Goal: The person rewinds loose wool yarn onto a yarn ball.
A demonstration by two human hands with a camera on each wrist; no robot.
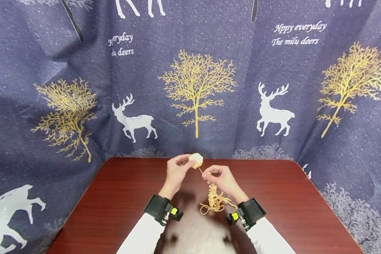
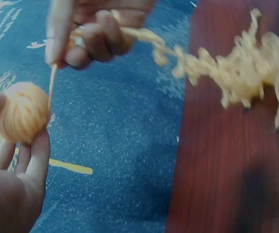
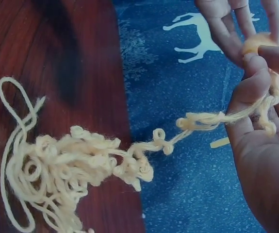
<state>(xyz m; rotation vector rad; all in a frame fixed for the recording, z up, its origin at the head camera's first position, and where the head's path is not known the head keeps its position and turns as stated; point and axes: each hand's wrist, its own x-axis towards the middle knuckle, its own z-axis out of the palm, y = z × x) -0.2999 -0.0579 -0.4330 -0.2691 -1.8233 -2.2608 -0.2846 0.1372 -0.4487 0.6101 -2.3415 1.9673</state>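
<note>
My left hand (image 1: 177,173) holds a small round ball of pale yellow yarn (image 2: 23,112) between thumb and fingers, above the far part of the table. Close by on the right, my right hand (image 1: 221,179) pinches the strand (image 2: 53,80) that runs taut from the ball. More yarn passes through the right palm and trails out of it in kinks and small loops. It leads down to a loose, tangled bundle of yarn (image 1: 215,200), which shows below the right hand in the head view and large in the right wrist view (image 3: 66,170).
A reddish-brown table (image 1: 114,197) with rounded far corners lies beneath both hands. Behind it hangs a dark blue cloth (image 1: 209,35) printed with white deer and yellow trees. Each wrist wears a black band with a small camera (image 1: 177,213).
</note>
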